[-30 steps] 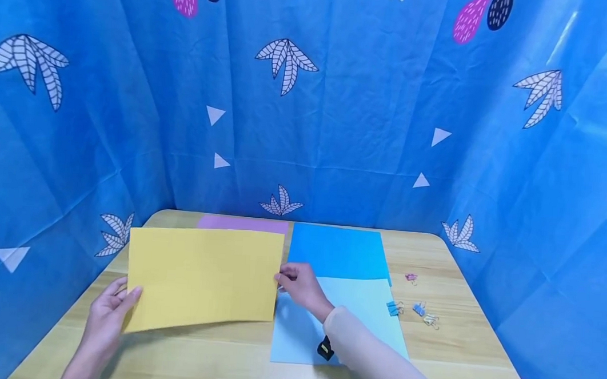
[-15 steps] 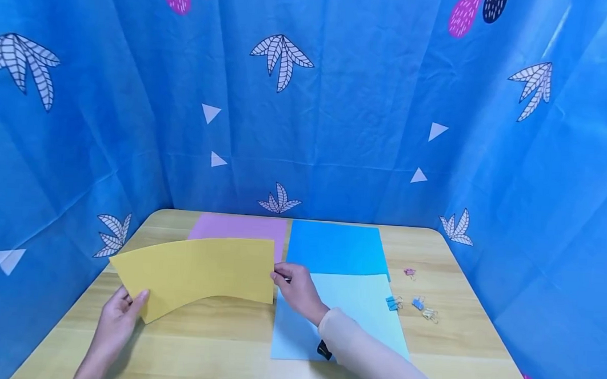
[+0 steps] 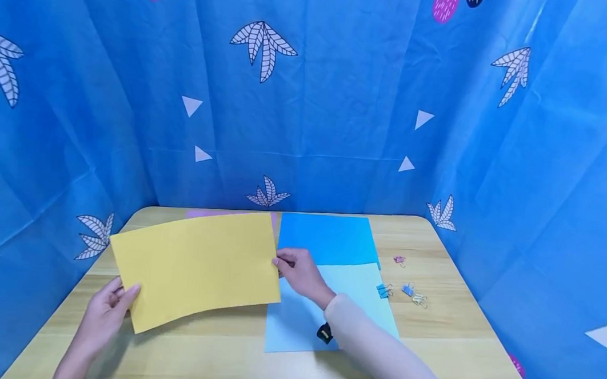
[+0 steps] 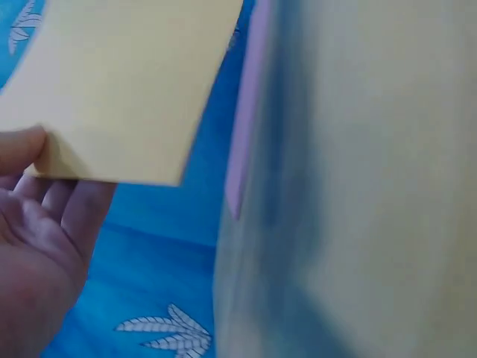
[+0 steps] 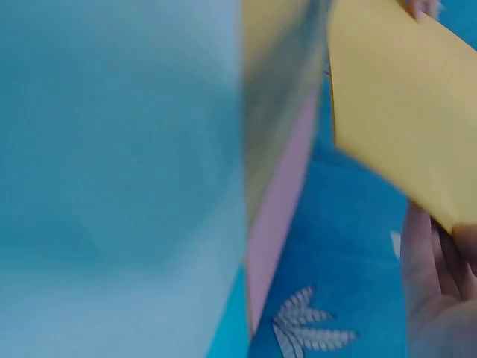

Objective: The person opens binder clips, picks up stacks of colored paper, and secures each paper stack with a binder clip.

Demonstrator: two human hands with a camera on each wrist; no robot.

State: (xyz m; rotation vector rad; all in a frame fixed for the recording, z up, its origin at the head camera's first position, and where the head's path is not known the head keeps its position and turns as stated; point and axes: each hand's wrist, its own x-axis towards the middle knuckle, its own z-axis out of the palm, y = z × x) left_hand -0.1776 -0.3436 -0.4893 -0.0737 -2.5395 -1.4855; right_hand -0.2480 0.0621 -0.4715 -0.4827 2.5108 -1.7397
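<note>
A yellow sheet of paper (image 3: 196, 267) is held up above the left half of the table, slightly bowed, its lower edge tipped toward me. At its left edge my left hand (image 3: 103, 310) pinches it, thumb in front and fingers behind; the left wrist view shows the same grip on the sheet (image 4: 127, 97). My right hand (image 3: 303, 274) pinches the right edge between thumb and fingers, also seen in the right wrist view, where the hand (image 5: 440, 283) is partly cut off. Behind the yellow sheet, a purple sheet (image 3: 206, 213) is mostly hidden.
On the right lie a blue sheet (image 3: 327, 236) and a light blue sheet (image 3: 339, 294) overlapping its near edge. A teal binder clip (image 3: 383, 291) touches the light blue sheet's right edge. Further right are a pink clip (image 3: 399, 260), a blue clip (image 3: 408, 289) and a pale yellow clip (image 3: 419, 300).
The yellow sheet tilted and bowed, uncovering more of the purple sheet, then swung back up to show its full face. Both hands keep hold of it. The head view has shifted slightly.
</note>
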